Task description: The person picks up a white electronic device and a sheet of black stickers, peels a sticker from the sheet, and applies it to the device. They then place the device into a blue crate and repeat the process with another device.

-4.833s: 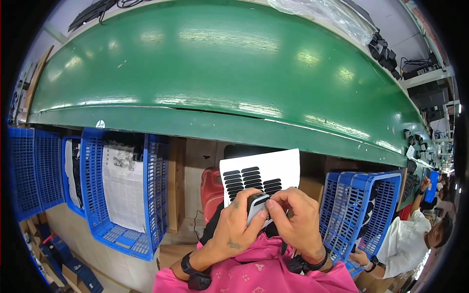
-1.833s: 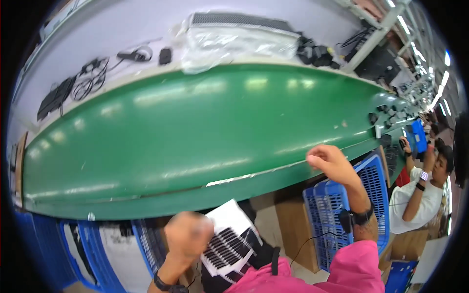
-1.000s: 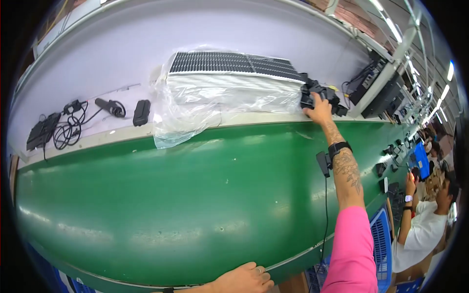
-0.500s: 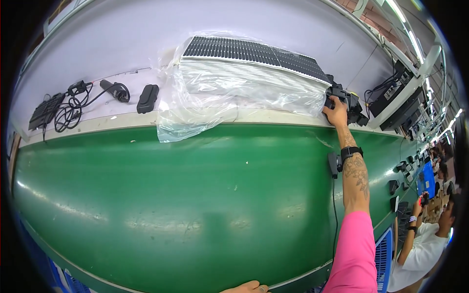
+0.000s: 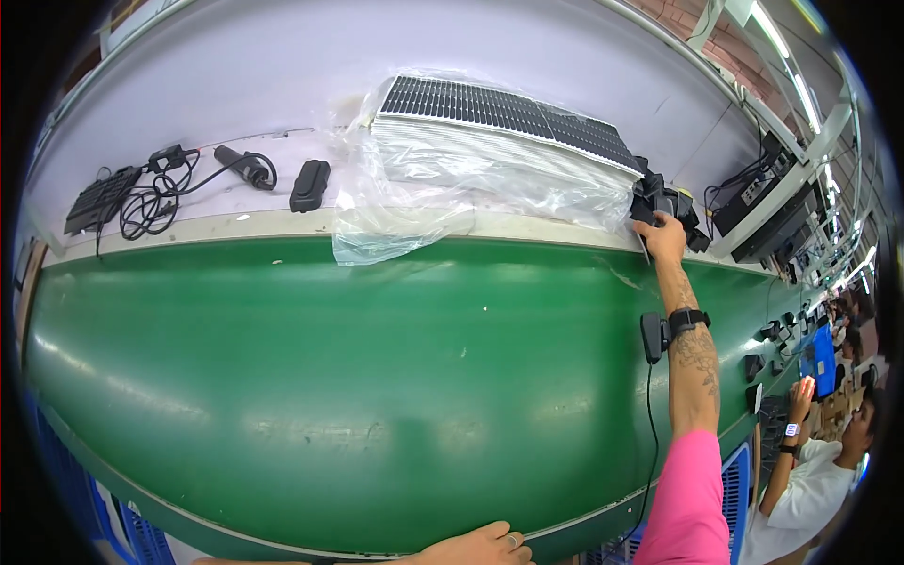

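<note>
My right hand [image 5: 667, 241] reaches to the far right, at the shelf edge beside a pile of black plastic parts [image 5: 662, 198]. Thumb and fingers are closed together there; a thin dark edge shows below the thumb, its kind unclear. Left of that hand lies a stack of flat panels [image 5: 513, 118], dark gridded faces up with pale edges, partly wrapped in clear plastic film [image 5: 391, 221]. Down at the near bench edge rests my left hand [image 5: 485, 546], its fingers loosely stretched and holding nothing visible.
A green work surface [image 5: 358, 358] spans the middle. On the shelf's left are a black case [image 5: 310, 185], a black cylindrical tool [image 5: 247, 168] and tangled cables [image 5: 151, 212]. A cabled black device [image 5: 653, 337] sits by my right wrist strap. A co-worker [image 5: 810, 480] is at right.
My right hand has drawn slightly back from the black parts, with a thin dark edge now below its thumb. More of my left hand shows at the near edge. The view has shifted a little.
</note>
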Available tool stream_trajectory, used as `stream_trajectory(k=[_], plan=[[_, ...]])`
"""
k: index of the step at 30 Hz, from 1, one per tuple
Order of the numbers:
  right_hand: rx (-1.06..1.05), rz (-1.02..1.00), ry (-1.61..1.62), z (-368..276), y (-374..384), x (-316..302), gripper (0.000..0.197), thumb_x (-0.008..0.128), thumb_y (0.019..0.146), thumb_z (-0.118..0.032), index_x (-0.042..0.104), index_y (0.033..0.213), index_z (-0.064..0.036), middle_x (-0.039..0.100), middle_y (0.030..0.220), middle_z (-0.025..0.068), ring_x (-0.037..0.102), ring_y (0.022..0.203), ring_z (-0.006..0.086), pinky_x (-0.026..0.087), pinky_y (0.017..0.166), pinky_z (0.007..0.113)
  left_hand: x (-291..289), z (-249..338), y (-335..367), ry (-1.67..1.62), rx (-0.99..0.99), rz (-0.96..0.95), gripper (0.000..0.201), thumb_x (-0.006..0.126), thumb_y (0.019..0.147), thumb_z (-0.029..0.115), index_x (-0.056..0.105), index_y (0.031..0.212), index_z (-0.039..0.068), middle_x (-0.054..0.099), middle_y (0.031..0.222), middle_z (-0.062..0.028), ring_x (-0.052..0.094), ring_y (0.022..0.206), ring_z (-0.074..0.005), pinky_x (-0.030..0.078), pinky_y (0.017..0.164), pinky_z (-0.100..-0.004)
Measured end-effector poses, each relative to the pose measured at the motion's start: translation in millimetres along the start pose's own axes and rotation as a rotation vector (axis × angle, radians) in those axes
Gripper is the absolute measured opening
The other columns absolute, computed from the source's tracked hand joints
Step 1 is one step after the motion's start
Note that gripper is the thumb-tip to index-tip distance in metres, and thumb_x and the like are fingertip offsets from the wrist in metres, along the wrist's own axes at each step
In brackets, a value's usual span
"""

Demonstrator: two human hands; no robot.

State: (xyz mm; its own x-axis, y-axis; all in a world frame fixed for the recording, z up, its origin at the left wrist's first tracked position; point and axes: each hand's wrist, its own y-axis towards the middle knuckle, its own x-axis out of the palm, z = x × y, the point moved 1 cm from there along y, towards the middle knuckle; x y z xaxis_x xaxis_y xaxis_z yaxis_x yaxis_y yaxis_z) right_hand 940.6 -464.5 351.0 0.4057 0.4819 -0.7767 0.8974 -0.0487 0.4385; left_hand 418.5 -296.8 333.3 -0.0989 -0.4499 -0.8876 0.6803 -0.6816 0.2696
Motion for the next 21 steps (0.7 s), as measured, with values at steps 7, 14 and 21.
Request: stream_trajectory(k=[7, 14, 21], plan=[[0.092, -0.389, 0.801, -36.5, -77.4, -62.3, 0.060, 0.080, 0.078, -0.017, 0.056, 0.129, 0.0012, 0.066, 0.097, 0.0087, 0.062, 0.084, 0.0130, 0.050, 0.075, 0.028, -7.4, -0.5, 1.7, 0.039, 0.068, -0.087, 0.013, 0.060, 0.083, 0.025, 0.058, 0.083, 0.012, 0.058, 0.080, -0.0014, 0.057, 0.082, -0.0171, 0.041, 0.071, -0.0320], [-0.029, -0.738, 1.059, -125.7, -261.5, -145.6, 0.057, 0.075, 0.075, 0.000, 0.055, 0.128, 0.0054, 0.063, 0.111, 0.0107, 0.063, 0.093, 0.0149, 0.051, 0.085, 0.028, 1.5, -4.7, -7.4, -0.024, -0.164, 0.004, 0.041, 0.064, 0.082, 0.049, 0.058, 0.091, 0.009, 0.058, 0.077, -0.0055, 0.059, 0.085, -0.0226, 0.043, 0.069, -0.0384], [-0.346, -0.350, 0.865, -164.1, -382.5, -217.0, 0.057, 0.087, 0.063, -0.013, 0.066, 0.115, -0.0058, 0.045, 0.131, 0.0188, 0.056, 0.111, 0.0304, 0.049, 0.093, 0.040, -76.5, 45.7, -23.2, -1.371, -0.963, 0.591, 0.076, 0.061, 0.090, 0.052, 0.031, 0.141, 0.003, 0.054, 0.122, -0.0132, 0.056, 0.112, -0.0263, 0.049, 0.090, -0.0400]])
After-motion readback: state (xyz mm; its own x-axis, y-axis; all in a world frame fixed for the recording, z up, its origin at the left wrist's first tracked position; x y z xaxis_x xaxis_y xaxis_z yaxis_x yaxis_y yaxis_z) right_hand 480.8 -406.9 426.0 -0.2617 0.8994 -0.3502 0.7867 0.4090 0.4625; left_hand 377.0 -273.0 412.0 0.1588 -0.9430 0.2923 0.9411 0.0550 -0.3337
